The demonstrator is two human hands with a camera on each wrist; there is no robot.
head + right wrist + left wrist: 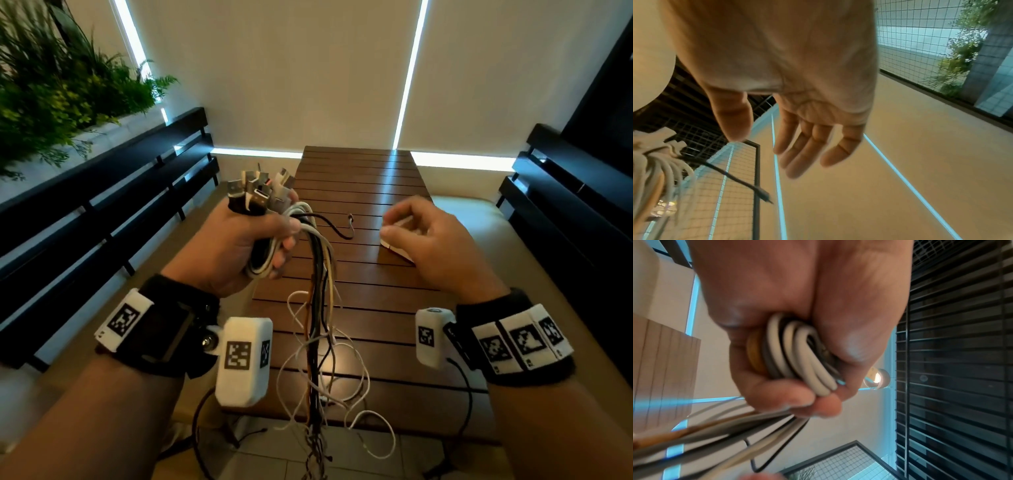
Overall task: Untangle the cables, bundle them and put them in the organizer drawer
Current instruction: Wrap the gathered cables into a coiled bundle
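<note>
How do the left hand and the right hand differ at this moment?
The left hand grips a bunch of cables, its fingers curled round them; the right hand holds nothing, its fingers relaxed. The left hand is beside the table's left edge, with cable ends hanging below; the right hand hovers over the tabletop. Both wear black wrist straps with white marker blocks.

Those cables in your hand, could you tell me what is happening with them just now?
The left hand grips a bundle of cables, plug ends gathered above the fist, while the loose lengths hang tangled over the near edge of the wooden table. The right hand is open and holds nothing, above the table. No organizer drawer is in view.
</note>
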